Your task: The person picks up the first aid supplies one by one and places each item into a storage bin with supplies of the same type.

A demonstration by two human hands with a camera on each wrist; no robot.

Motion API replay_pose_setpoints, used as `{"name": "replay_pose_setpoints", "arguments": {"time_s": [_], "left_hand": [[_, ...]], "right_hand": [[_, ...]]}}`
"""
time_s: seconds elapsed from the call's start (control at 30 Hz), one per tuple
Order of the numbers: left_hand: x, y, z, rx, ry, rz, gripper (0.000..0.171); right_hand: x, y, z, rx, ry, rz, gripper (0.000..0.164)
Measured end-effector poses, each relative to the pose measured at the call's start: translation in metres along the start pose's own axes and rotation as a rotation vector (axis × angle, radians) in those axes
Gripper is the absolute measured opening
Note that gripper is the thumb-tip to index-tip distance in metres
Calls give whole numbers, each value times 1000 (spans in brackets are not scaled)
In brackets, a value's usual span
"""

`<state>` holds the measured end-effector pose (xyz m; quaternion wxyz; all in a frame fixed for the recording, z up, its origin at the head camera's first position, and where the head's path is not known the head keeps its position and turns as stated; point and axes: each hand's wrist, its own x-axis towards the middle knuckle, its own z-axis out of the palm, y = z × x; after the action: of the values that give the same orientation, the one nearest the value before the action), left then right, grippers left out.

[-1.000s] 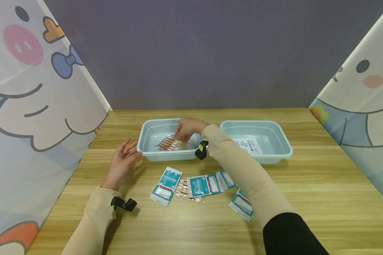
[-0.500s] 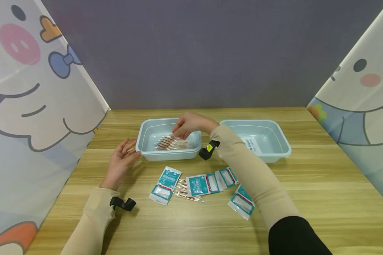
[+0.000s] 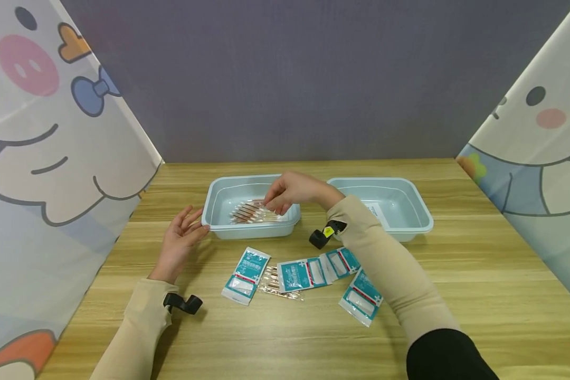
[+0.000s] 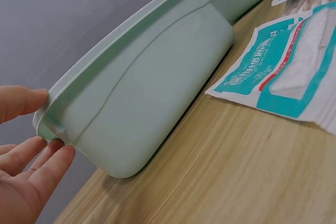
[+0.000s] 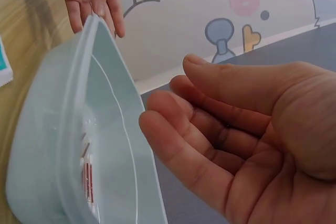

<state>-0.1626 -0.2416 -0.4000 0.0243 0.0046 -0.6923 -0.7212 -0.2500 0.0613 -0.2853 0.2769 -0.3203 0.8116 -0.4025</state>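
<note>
My left hand (image 3: pixel 178 245) pinches the near left corner of the left pale blue plastic basin (image 3: pixel 247 232). In the left wrist view, the thumb lies on the rim and the fingers (image 4: pixel 52 166) sit under its lip. Cotton swabs (image 3: pixel 249 212) in clear wrappers lie side by side on that basin's floor. Over the basin's right part hovers my right hand (image 3: pixel 299 189), its fingers loosely bent. The right wrist view shows nothing between its thumb and fingers (image 5: pixel 173 140), and it is apart from the swabs.
A second pale blue basin (image 3: pixel 406 235) stands at the right, with a white printed packet (image 3: pixel 376 212) inside. In front lie several teal-and-white gauze packets (image 3: pixel 296 275) and more wrapped swabs (image 3: pixel 271 282) on the wooden table (image 3: pixel 266 348). A grey panel (image 3: pixel 285 79) rises behind.
My right hand has lifted from the swabs and drawn back to the right, its fingers loosening. My left hand stays at the basin's corner.
</note>
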Motion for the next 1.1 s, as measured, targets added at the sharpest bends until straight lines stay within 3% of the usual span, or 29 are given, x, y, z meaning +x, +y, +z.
{"name": "replay_pose_setpoints", "arguments": {"time_s": [0.53,0.97,1.1], "left_hand": [[-1,-1,0,17,-6,-3,80],[-2,1,-1,13,-11,-12,81],[-2,2,0,18,-9,-10,81]], "right_hand": [[-17,15,32,-12,-96,-66,14],[-19,34,65,5,-165,-61,18],[-19,39,77,16,-181,-23,16]]}}
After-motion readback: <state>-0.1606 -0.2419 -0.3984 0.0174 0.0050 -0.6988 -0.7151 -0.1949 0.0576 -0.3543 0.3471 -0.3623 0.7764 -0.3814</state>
